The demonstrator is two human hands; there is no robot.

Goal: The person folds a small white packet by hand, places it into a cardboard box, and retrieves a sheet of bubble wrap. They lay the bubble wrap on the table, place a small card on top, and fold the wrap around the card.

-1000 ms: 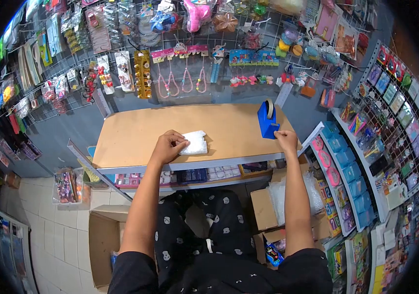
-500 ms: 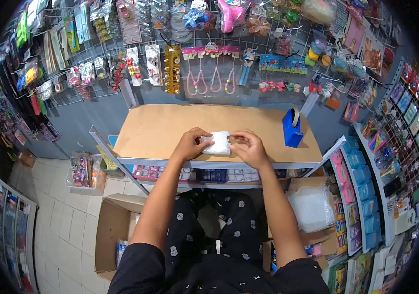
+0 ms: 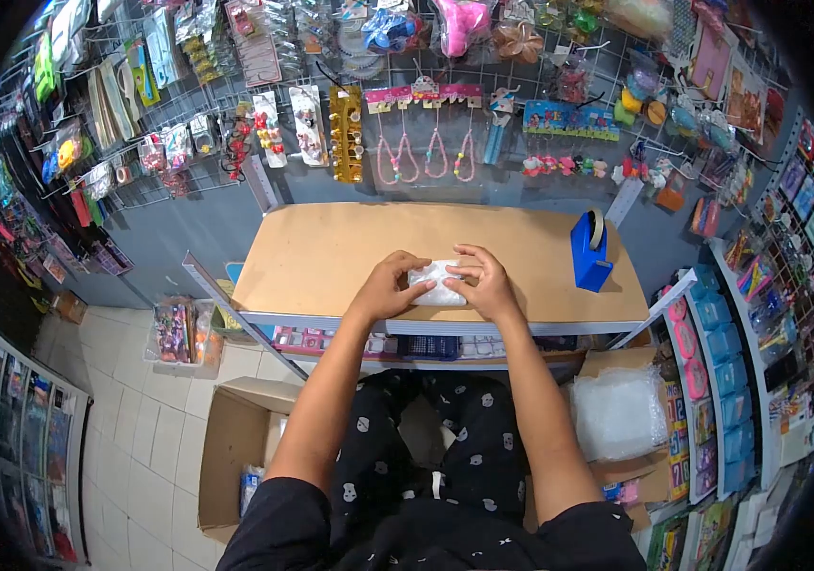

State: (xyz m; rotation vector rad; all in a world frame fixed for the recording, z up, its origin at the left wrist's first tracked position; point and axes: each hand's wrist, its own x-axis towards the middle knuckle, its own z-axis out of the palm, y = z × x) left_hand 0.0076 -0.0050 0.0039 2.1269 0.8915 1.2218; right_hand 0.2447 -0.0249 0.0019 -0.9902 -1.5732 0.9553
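Observation:
A small white package, seemingly bubble-wrapped, rests at the front part of the wooden table. My left hand grips its left side, with the thumb on the lower left edge. On the right side, my right hand holds the package too, its thumb pressed on the top and its fingers around the far edge. Parts of the package are hidden under the fingers.
A blue tape dispenser stands at the table's right end. Below right lies a stack of bubble wrap; an open cardboard box sits lower left. Hanging goods cover the wire grid behind, and shelves stand at right.
My right hand has closed onto the package, its thumb now on top. My left hand stays on the left side. The whole view has shifted slightly, moving the surroundings rightward.

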